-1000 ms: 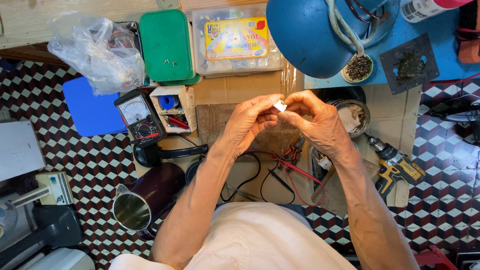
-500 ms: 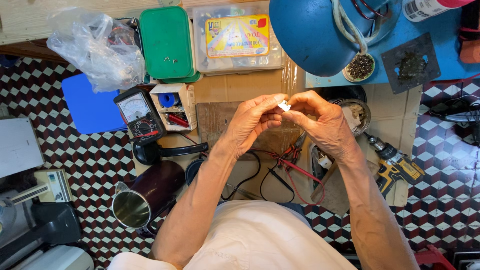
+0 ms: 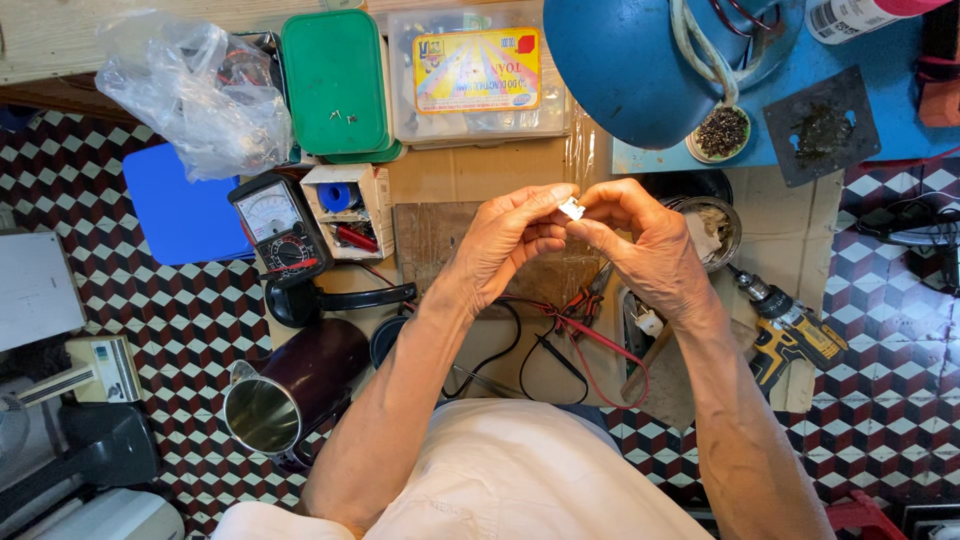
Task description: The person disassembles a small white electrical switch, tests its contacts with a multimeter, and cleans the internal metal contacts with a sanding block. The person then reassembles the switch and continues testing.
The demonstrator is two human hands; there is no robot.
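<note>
Nearest the person's white shirt, red and black test leads (image 3: 560, 340) lie looped on the sheet of brown cardboard (image 3: 480, 180) that covers the patterned floor; their tips touch nothing, so no measuring looks to be in hand. Above the middle of the cardboard both hands meet. The left hand (image 3: 500, 245) and the right hand (image 3: 650, 245) pinch one small white plastic part (image 3: 572, 209) between thumb and fingertips, fingers drawn close, the part lifted clear of the sheet. Whether it is being fitted, split or only looked at cannot be told; the work seems partway, with the part not yet set down.

By the left edge stand a dark metal mug (image 3: 290, 395) and a black analogue multimeter (image 3: 278, 228). At the right edge lies a yellow and black cordless drill (image 3: 790, 325), untouched. Farther off, along the far edge, sit a green plastic lid (image 3: 335, 80) bearing a few loose screws, a clear compartment box with a yellow label (image 3: 478, 75), and a blue rounded lamp shade (image 3: 630, 60).
</note>
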